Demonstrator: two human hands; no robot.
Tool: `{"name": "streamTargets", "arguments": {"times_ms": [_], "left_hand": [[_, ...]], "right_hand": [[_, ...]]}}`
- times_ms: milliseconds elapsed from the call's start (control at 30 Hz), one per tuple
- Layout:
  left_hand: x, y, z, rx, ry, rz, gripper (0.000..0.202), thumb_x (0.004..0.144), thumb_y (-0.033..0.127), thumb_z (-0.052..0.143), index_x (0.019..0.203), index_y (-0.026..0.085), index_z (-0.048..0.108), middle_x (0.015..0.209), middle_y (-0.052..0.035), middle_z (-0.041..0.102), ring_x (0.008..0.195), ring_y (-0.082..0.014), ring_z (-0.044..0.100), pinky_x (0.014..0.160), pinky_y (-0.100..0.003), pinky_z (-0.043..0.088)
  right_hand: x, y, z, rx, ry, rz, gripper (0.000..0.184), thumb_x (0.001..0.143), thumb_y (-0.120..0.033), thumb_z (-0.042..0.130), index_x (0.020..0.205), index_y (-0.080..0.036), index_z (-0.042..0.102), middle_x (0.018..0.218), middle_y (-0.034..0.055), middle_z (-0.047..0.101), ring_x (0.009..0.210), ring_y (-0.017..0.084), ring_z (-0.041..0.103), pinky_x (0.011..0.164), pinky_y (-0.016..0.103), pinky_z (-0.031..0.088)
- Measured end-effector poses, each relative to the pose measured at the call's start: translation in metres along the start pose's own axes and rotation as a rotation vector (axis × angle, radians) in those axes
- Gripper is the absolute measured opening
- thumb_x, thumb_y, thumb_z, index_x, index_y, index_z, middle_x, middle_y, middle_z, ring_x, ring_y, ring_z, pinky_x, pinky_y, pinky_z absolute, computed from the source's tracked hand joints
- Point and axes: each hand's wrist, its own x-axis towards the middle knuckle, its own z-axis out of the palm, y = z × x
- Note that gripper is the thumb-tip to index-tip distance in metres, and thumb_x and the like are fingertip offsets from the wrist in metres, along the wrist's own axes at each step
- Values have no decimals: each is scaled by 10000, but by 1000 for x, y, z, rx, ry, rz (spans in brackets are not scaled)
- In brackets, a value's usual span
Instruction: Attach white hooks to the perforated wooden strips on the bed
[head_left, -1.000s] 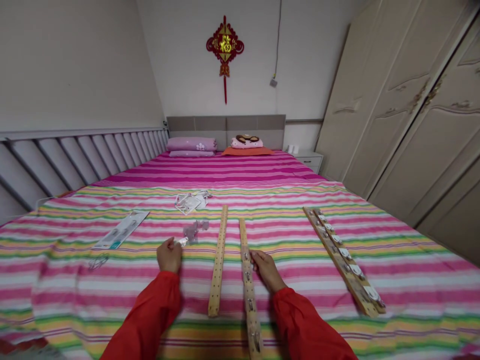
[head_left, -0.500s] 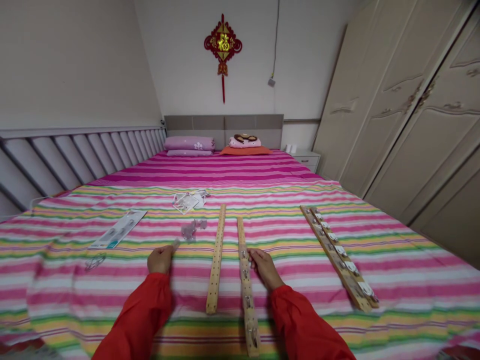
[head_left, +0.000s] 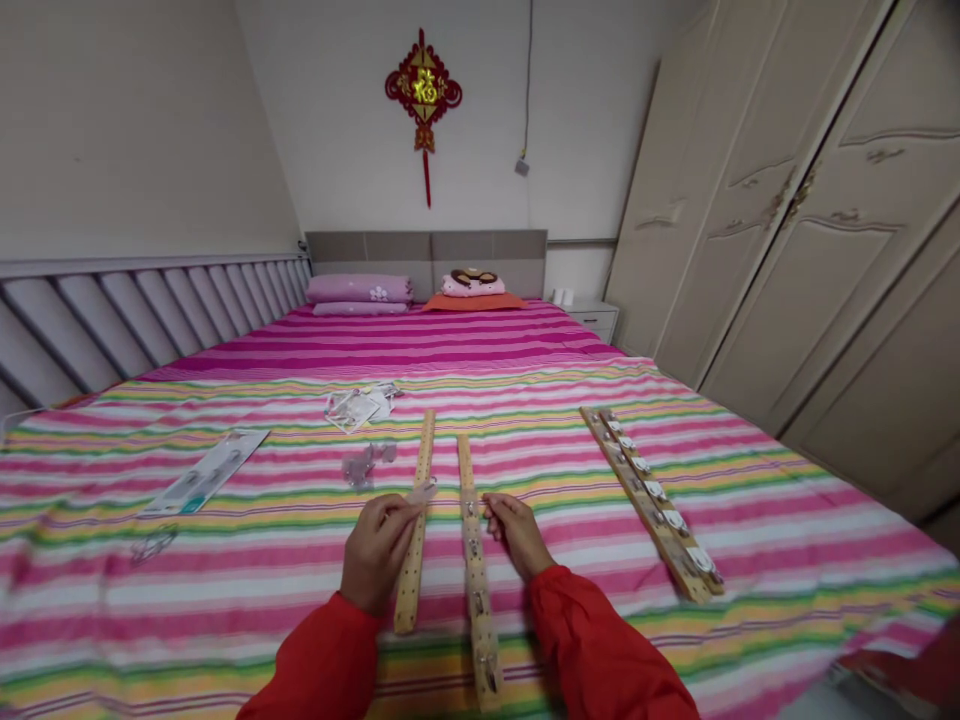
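Observation:
My left hand (head_left: 377, 552) is pinched on a small clear hook piece (head_left: 422, 491) and hovers over the bare wooden pegboard strip (head_left: 417, 520). My right hand (head_left: 513, 533) rests with curled fingers against the right edge of the second wooden strip (head_left: 472, 560), which carries several small metal hooks. Both sleeves are red. Both strips lie lengthwise on the striped bedspread (head_left: 247, 560).
A third strip with several silver hooks (head_left: 649, 500) lies to the right. Clear plastic bits (head_left: 364, 464), opened packets (head_left: 356, 406), a long card package (head_left: 204, 474) and a wire piece (head_left: 152, 545) lie at left. Pillows (head_left: 360, 290) sit by the headboard; a wardrobe (head_left: 795, 230) stands right.
My left hand has moved right, from beside the clear plastic bits to over the bare strip, carrying the small clear piece. My right hand stays on the hooked strip. The view has shifted right.

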Motion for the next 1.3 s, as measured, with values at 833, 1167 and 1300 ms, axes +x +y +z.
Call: {"name": "streamTargets", "arguments": {"times_ms": [833, 1167, 1300], "left_hand": [[18, 19, 43, -520, -279, -367, 176, 838, 279, 559, 967, 203, 650, 857, -51, 658, 785, -145, 621, 684, -256, 501], [35, 1, 93, -912, -270, -1052, 422, 518, 501, 753, 698, 139, 634, 655, -26, 664, 617, -144, 622, 605, -266, 499], [43, -11, 108, -887, -240, -1080, 411, 458, 458, 783, 665, 141, 624, 565, -5, 634, 543, -128, 590, 538, -247, 464]], "right_hand": [[-2, -59, 4, 43, -309, 241, 231, 537, -248, 846, 656, -132, 685, 494, -24, 612, 425, 47, 514, 441, 149, 388], [25, -32, 16, 131, -75, 162, 204, 547, -212, 811, 599, -144, 625, 544, 17, 651, 488, 98, 594, 512, 197, 497], [34, -26, 20, 51, -37, 145, 205, 524, -235, 788, 570, -149, 608, 540, 26, 655, 458, 103, 576, 467, 209, 473]]}}
